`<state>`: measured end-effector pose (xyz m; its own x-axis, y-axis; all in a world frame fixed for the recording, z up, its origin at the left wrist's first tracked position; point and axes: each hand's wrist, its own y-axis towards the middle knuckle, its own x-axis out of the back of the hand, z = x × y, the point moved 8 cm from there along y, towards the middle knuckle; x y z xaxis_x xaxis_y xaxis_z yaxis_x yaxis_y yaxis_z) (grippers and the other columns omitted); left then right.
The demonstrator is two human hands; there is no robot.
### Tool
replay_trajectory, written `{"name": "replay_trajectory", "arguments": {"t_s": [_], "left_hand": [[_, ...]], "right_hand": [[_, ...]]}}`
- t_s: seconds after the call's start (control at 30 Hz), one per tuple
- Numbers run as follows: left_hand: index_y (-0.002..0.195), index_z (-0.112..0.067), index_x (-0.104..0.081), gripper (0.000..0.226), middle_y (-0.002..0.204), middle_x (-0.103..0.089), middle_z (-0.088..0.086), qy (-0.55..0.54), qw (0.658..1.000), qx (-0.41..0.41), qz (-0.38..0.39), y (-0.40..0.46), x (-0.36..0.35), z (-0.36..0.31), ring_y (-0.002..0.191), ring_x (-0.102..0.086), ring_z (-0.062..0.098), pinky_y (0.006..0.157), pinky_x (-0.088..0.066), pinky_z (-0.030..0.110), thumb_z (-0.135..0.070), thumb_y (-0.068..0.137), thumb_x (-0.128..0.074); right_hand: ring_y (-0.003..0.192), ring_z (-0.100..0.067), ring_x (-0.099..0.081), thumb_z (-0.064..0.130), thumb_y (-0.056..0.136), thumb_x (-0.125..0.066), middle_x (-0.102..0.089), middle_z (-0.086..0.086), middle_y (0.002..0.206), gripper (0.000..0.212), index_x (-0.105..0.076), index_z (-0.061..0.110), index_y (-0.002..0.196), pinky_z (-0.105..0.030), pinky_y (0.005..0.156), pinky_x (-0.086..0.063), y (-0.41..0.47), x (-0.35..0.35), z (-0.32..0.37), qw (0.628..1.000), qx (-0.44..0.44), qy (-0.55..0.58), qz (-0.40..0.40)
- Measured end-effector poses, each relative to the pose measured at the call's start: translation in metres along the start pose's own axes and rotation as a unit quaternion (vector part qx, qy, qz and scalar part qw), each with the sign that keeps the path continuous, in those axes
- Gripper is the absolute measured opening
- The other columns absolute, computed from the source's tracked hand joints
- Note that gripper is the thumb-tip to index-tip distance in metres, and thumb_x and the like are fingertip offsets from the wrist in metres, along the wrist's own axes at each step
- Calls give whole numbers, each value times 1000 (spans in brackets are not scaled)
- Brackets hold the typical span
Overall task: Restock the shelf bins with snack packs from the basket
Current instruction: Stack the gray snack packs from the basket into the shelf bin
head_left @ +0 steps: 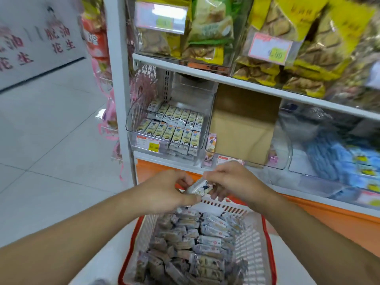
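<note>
Both the left hand (164, 190) and the right hand (230, 182) pinch one small pale wrapped snack pack (198, 187) above the red-rimmed white basket (255, 239), its long axis slanting between them, the half-filled clear plastic shelf bin (131, 128) lying up-left, nearer the left hand

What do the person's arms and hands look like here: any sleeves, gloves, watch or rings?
Both forearms are bare as far as the frame shows, with no sleeve cuff in view. The left hand and the right hand wear no gloves. No watch, bracelet or ring is visible on either wrist or on the fingers that show.
</note>
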<state>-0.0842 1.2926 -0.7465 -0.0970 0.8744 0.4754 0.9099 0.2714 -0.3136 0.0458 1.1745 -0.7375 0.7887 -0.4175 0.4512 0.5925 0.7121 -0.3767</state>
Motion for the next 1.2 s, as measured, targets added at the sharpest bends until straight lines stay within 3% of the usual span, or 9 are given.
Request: {"name": "replay_trajectory", "arguments": {"t_s": [0.17,0.3,0.47,0.67,0.8,0.9,0.97,1.07,1.2], "left_hand": [[100,-21,-76,25,98,-77,-1,-116,993,3,-19,-15,11,-13,93,-74,15,77,-52,25,-33,81,-88],[103,-19,-76,28,97,-79,1,-183,981,33,-60,-13,22,-12,91,-74,13,78,-57,27,-35,83,-86],[107,-12,-75,28,103,-77,12,-280,953,43,-111,-5,40,-4,94,-74,22,71,-58,25,-29,86,-83],[110,-8,-72,39,92,-73,8,-304,944,38,-121,8,56,1,78,-72,19,75,-60,30,-31,83,-86],[112,-30,-75,27,106,-77,-12,-217,965,6,-146,15,91,6,100,-72,7,94,-55,33,-50,99,-63],[137,-40,-60,42,136,-57,-26,59,965,-50,-252,11,137,5,125,-49,-5,105,-34,20,-55,105,-38],[151,-38,-48,56,156,-42,-22,168,957,-57,-230,16,146,15,142,-33,-4,116,-21,18,-59,104,-25],[159,-41,-30,73,167,-20,-23,202,966,10,-159,23,149,42,150,-8,-10,127,-4,27,-71,96,-11],[157,-49,-27,71,162,-18,-33,195,972,21,-132,20,154,43,136,-2,-22,127,1,26,-72,93,-6]], "right_hand": [[60,-28,-68,41,100,-71,-71,-22,73,39,-72,4,88,-33,54,-54,-15,8,21,997,11,68,-23],[89,-9,-72,51,96,-69,-70,10,108,23,-64,33,109,-41,78,-61,-15,23,34,987,76,-7,-142],[134,8,-44,58,80,-83,-39,34,147,81,-38,52,147,-27,106,-44,-25,1,60,964,202,-161,-55],[138,7,-41,56,78,-86,-38,35,151,88,-36,52,150,-32,112,-42,-7,-12,78,946,244,-191,-95],[134,5,-45,60,76,-85,-46,31,148,86,-40,51,148,-33,109,-45,20,-10,97,949,227,-184,-122],[139,-4,-46,57,80,-84,-47,21,154,87,-40,42,153,-34,114,-43,65,-10,120,948,215,-184,-145],[143,-12,-45,56,82,-82,-47,12,157,89,-38,33,156,-37,117,-41,108,-12,134,947,202,-198,-149],[142,-22,-48,58,81,-83,-49,2,157,96,-37,24,158,-40,115,-43,177,-18,148,950,170,-218,-148],[119,-29,-63,54,81,-85,-64,-6,133,79,-46,19,141,-40,95,-56,243,-19,159,949,147,-235,-154]]}}
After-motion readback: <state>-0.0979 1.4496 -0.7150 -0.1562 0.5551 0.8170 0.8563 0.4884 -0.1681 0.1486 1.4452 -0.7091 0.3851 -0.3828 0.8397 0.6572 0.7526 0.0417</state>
